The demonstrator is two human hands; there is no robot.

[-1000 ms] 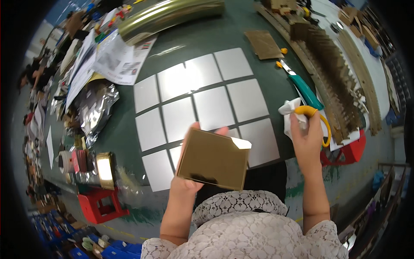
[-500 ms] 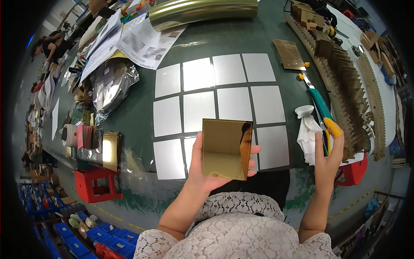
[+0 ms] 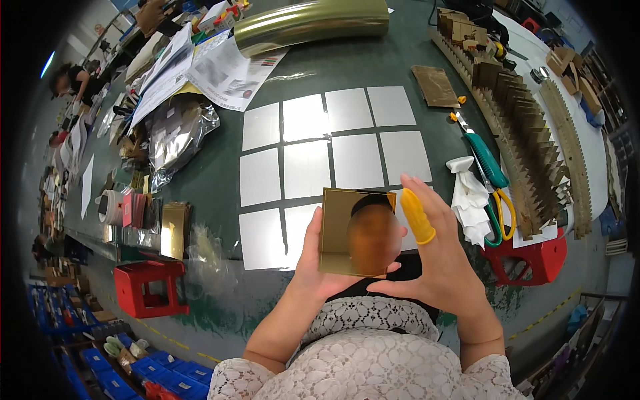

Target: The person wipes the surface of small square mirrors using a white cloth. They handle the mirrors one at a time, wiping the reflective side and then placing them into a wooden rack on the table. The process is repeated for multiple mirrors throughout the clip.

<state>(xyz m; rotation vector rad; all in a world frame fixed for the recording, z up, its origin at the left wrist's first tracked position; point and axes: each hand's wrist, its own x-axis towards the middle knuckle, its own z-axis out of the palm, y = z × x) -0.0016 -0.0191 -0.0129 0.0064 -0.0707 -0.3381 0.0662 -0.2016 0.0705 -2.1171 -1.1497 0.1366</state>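
A gold mirror-like square plate (image 3: 335,233) rests in my left hand (image 3: 312,270), its fingers wrapped round the edges. Close to the plate's right side, my right hand (image 3: 440,260) is open, with fingers and thumb apart and a yellow finger cot (image 3: 417,217) on one finger. Whether that hand touches the plate's edge I cannot tell. Beyond both hands, several pale grey square sheets (image 3: 307,167) lie in rows on the green table (image 3: 320,73). The plate and my hands partly cover the nearest row.
To the right lie green-handled scissors (image 3: 490,163), a yellow-handled tool (image 3: 507,217), a crumpled white cloth (image 3: 470,207) and a brown plate (image 3: 435,85). Toothed wooden racks (image 3: 517,120) run alongside. A gold roll (image 3: 313,27) lies at the back; papers (image 3: 227,73) and plastic bags (image 3: 177,133) are left.
My right hand has moved left from beside the scissors to the plate's right side. The plate in my left hand has shifted slightly right, and the view has shifted a little.
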